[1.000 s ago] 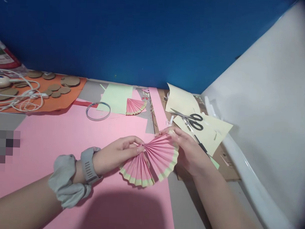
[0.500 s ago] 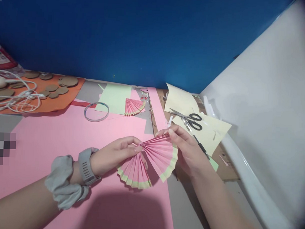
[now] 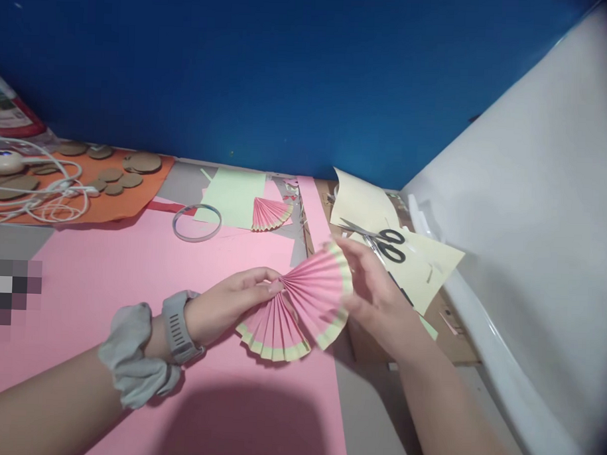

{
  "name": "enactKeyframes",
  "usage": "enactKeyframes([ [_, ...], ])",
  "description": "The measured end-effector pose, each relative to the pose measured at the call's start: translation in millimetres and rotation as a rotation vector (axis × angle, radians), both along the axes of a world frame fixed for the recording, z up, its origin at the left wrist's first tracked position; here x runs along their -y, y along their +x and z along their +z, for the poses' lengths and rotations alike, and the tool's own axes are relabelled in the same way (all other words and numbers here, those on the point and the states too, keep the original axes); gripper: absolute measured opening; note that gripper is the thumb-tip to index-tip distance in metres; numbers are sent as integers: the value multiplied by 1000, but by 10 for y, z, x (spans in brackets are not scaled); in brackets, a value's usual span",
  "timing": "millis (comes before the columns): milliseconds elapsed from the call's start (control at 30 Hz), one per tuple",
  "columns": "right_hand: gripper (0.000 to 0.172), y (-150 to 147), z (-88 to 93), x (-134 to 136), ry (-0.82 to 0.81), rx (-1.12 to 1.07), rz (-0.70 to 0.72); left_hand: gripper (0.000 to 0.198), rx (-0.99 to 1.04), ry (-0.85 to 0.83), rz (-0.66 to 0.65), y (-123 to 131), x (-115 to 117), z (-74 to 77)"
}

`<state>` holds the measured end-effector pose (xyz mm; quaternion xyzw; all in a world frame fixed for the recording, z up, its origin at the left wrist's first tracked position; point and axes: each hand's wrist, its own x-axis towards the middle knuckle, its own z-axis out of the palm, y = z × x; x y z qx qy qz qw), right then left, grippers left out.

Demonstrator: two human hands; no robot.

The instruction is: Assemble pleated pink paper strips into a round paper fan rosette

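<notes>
My left hand (image 3: 246,295) pinches a pleated pink paper fan (image 3: 316,291) at its gathered centre, thumb on top. Yellow-green bands edge the fan, and its two spread sections hang over the pink sheet (image 3: 197,409). At the fan's right outer edge is my right hand (image 3: 378,296), slightly blurred, with the thumb by the rim and the fingers curled around its upper part, partly hidden. A second, smaller pleated fan (image 3: 271,214) lies farther back, on light green paper (image 3: 232,188).
Black-handled scissors (image 3: 392,244) rest on cream paper (image 3: 434,258) at the right, beside a white raised edge (image 3: 479,326). A tape roll (image 3: 197,222) lies on the pink sheet. White cables (image 3: 60,202) and cardboard discs (image 3: 141,161) cover orange paper (image 3: 150,189) at the left.
My right hand has slid from the fan's top fold to its outer rim. The right section is turned upward and more spread; the left hand keeps its pinch at the centre.
</notes>
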<state>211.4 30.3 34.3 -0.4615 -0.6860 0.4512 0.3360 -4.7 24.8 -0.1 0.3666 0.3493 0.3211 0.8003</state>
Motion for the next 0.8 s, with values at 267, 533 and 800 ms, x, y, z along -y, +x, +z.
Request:
enactKeyframes([
  [267, 100, -89, 59, 152, 224, 421, 26, 20, -20, 48, 100, 2, -15, -10],
  [533, 71, -55, -92, -20, -258, -67, 132, 54, -5, 4, 218, 0, 11, 38],
  [800, 53, -204, -238, 8, -330, -442, 85, 34, -88, -3, -11, 7, 77, 31],
])
